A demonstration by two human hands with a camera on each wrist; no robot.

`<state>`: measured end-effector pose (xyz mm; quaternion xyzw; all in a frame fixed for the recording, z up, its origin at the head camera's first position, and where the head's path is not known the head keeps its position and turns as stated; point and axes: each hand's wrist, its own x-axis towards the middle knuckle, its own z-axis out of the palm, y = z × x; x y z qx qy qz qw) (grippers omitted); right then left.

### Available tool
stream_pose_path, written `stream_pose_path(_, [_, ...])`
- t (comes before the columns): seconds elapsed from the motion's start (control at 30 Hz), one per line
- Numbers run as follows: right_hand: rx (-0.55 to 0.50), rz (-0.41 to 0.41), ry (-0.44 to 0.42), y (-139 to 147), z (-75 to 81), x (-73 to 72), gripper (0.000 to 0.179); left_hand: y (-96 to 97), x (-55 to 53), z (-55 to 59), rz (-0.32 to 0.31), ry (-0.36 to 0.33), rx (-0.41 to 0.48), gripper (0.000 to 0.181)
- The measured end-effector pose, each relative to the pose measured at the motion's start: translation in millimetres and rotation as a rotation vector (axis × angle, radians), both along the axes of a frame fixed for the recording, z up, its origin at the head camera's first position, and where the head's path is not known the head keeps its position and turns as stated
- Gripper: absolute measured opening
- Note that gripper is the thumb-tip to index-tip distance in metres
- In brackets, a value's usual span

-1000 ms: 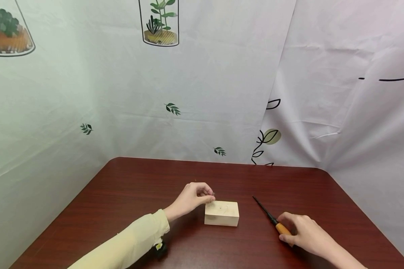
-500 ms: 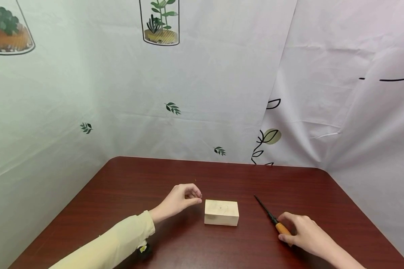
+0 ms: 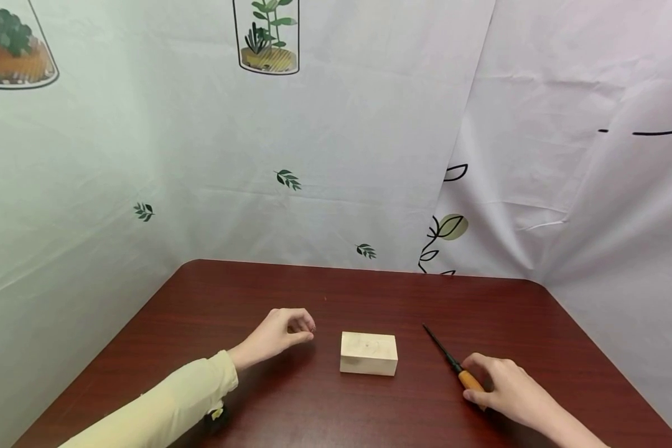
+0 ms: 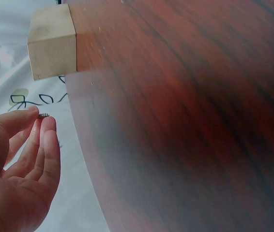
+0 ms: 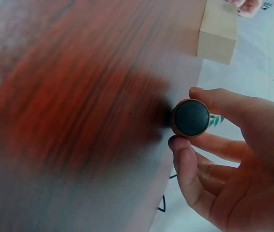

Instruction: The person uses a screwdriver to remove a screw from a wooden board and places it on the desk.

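My left hand [image 3: 277, 333] pinches a small dark screw [image 4: 43, 115] between thumb and fingertips; its ridged thread shows in the left wrist view. That hand hovers over the table, left of a pale wooden block [image 3: 368, 354]. The block has a small dark mark on its top face. My right hand [image 3: 506, 389] grips a screwdriver by its orange handle [image 3: 470, 381], thumb on one side and fingers on the other. From the handle the black shaft [image 3: 440, 345] points away and to the left. The handle's round dark end [image 5: 192, 117] faces the right wrist camera.
A dark red-brown wooden table [image 3: 246, 283] with rounded far corners carries everything. White printed fabric [image 3: 336, 143] hangs behind and along both sides. The block stands between the two hands.
My left hand has moved left, away from the block's top, carrying the screw. My right hand stays on the screwdriver, whose tip has shifted slightly right. The block stays in place.
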<state>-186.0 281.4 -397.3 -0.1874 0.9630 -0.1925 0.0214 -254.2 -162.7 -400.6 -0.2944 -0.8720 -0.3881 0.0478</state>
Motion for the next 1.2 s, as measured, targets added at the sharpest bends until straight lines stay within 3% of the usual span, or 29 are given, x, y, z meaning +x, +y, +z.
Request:
stream_pose_path(0.2, [-0.010,0.008,-0.020,0,0.1,-0.7,0.040,-12.0,-2.0,-0.3,0.004,-0.028,-0.022,0.006])
stream_pose_path(0.37, [-0.017,0.015,-0.022,1,-1.2,-0.5,0.040,-22.8,-6.8,-4.0,0.005,0.025,-0.055,0.009])
stream_pose_path(0.57, [-0.019,0.014,-0.002,0,-1.8,-0.4,0.039,-36.0,-12.8,-5.8,0.032,0.131,-0.171,0.011])
stream_pose_path(0.87, [-0.015,0.010,0.001,1,-1.9,-0.4,0.040,-47.5,-17.4,-5.8,0.064,0.131,-0.261,0.011])
stream_pose_path(1.2, [-0.050,0.025,-0.026,2,-2.8,-0.1,0.040,-58.4,-23.8,-7.4,0.001,0.173,-0.324,0.014])
